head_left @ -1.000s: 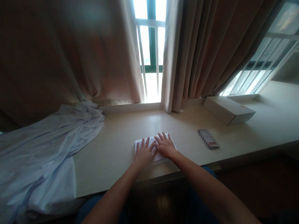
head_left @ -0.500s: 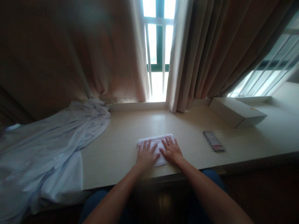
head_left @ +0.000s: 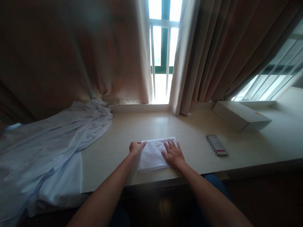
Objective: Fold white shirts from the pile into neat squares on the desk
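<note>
White folded cloth (head_left: 153, 154), long axis nine-to-three, lies on the desk (head_left: 132, 123) at three o'clock from the left hand (head_left: 136, 147), which pinches its ten-o'clock corner. Right hand (head_left: 174, 153), fingers splayed, rests on its three-o'clock end

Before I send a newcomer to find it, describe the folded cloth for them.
Find the long pale tabletop below the window. Near its front edge, between the rumpled sheet and the box, lies the folded cloth, the right hand spread on it. Unlike the loose sheet, it is a small, flat rectangle.
</note>
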The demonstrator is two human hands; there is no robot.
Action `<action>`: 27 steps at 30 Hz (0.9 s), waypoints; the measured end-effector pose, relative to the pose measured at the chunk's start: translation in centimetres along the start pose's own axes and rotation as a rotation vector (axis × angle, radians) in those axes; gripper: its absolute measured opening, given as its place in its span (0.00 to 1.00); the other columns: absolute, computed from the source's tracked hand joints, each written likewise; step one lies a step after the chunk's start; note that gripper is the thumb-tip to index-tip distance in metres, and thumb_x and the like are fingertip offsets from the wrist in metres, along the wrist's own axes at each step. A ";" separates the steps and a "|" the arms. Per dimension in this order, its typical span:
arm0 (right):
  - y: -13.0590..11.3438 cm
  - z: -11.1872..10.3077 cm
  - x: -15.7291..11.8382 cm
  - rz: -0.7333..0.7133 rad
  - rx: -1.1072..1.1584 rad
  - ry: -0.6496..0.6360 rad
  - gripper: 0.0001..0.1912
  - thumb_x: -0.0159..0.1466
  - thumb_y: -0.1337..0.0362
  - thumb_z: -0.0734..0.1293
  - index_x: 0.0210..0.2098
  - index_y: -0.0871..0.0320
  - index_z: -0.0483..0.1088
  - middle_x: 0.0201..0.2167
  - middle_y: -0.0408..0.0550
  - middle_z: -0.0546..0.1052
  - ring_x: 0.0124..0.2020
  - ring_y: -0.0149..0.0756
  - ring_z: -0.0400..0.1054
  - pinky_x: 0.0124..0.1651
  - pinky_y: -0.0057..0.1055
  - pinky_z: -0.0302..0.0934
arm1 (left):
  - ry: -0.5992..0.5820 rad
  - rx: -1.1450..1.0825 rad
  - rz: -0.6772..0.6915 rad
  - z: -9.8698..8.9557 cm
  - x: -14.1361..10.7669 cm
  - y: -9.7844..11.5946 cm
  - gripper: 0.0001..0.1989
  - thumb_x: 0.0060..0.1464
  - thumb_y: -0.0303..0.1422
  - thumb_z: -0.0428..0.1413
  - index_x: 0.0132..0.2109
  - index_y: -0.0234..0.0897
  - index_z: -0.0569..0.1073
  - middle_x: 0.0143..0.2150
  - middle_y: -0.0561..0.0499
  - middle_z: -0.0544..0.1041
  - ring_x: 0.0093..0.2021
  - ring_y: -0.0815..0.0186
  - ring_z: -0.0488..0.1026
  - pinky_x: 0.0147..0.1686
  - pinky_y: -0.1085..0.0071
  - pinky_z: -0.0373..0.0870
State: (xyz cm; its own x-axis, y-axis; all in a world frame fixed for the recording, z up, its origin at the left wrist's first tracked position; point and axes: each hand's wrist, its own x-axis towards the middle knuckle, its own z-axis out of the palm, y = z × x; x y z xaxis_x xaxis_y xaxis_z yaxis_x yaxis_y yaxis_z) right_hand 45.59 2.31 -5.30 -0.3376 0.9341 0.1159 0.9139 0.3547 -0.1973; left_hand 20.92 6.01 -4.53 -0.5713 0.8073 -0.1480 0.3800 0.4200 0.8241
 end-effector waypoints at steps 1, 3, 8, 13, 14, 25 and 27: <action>0.0 -0.1 0.0 0.002 0.003 0.004 0.34 0.68 0.44 0.49 0.68 0.53 0.50 0.70 0.48 0.43 0.71 0.45 0.29 0.67 0.49 0.20 | 0.008 -0.039 0.001 0.2 -0.1 0.1 0.12 0.35 0.36 0.65 0.26 0.36 0.72 0.22 0.48 0.74 0.31 0.57 0.75 0.29 0.67 0.68; 0.0 -0.2 0.0 0.008 0.009 0.002 0.33 0.68 0.44 0.49 0.68 0.53 0.50 0.70 0.48 0.44 0.71 0.45 0.30 0.67 0.49 0.21 | 0.024 -0.124 0.002 0.6 -0.3 0.4 0.11 0.36 0.36 0.64 0.27 0.36 0.71 0.22 0.51 0.72 0.29 0.60 0.74 0.27 0.69 0.67; 0.1 -0.3 0.1 0.016 0.021 -0.015 0.34 0.68 0.44 0.49 0.68 0.52 0.49 0.70 0.48 0.44 0.71 0.45 0.30 0.67 0.49 0.21 | 0.054 -0.300 0.010 1.6 -0.1 0.5 0.12 0.37 0.33 0.61 0.31 0.35 0.69 0.23 0.55 0.70 0.25 0.68 0.70 0.25 0.73 0.66; 0.2 0.0 0.3 0.025 0.020 -0.001 0.34 0.68 0.44 0.49 0.68 0.52 0.48 0.70 0.48 0.44 0.70 0.45 0.30 0.67 0.50 0.20 | 0.083 -0.308 0.075 2.1 0.9 0.2 0.16 0.38 0.30 0.59 0.38 0.34 0.69 0.29 0.53 0.73 0.28 0.69 0.71 0.29 0.72 0.69; 0.3 0.1 0.3 0.030 0.020 0.002 0.34 0.68 0.44 0.49 0.68 0.52 0.49 0.70 0.48 0.44 0.70 0.45 0.30 0.67 0.50 0.20 | 0.086 -0.283 0.100 2.0 1.1 0.1 0.15 0.39 0.30 0.59 0.38 0.34 0.69 0.30 0.52 0.73 0.29 0.68 0.72 0.30 0.71 0.70; 0.1 0.2 0.4 0.034 0.013 0.018 0.34 0.68 0.44 0.49 0.68 0.53 0.50 0.70 0.49 0.44 0.71 0.45 0.29 0.67 0.50 0.21 | 0.045 0.529 0.875 1.6 -4.2 4.3 0.22 0.58 0.39 0.50 0.58 0.39 0.69 0.67 0.43 0.59 0.69 0.53 0.48 0.66 0.53 0.44; 0.0 0.2 0.5 0.037 0.012 0.017 0.34 0.68 0.43 0.49 0.68 0.53 0.50 0.70 0.49 0.44 0.71 0.45 0.30 0.67 0.50 0.21 | -0.045 0.667 0.855 2.5 -5.5 3.3 0.26 0.59 0.45 0.49 0.62 0.45 0.66 0.69 0.45 0.54 0.69 0.50 0.44 0.65 0.47 0.41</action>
State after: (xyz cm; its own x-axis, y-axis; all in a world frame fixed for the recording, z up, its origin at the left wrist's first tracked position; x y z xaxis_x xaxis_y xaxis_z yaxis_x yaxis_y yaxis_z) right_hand 45.40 2.80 -5.43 -0.2996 0.9459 0.1245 0.9231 0.3204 -0.2129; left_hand 27.14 4.05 -2.40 0.0927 0.9485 0.3028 0.9661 -0.1593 0.2032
